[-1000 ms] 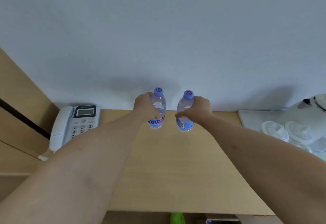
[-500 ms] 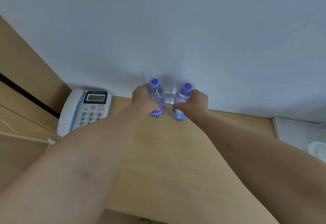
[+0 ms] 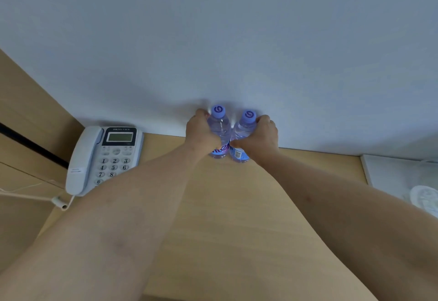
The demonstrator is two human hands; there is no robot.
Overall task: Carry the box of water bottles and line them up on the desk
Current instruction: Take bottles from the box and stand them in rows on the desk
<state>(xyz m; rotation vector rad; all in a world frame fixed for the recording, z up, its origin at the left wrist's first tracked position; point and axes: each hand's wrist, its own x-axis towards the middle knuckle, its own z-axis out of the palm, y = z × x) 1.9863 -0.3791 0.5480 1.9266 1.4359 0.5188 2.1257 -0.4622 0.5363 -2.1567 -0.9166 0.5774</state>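
Observation:
Two clear water bottles with purple caps stand upright, side by side and nearly touching, at the back of the wooden desk against the white wall. My left hand is wrapped around the left bottle, whose label shows pink and purple. My right hand grips the right bottle, which has a blue label. Both bottle bases rest on the desk top. No box is in view.
A white desk telephone with keypad and cord sits at the back left, beside a wooden side panel. At the right edge lies a white tray with a clear glass item on it.
Both hands have pushed the bottles farther back to the wall and closer together. The view has shifted left, so the kettle at the right is out of frame.

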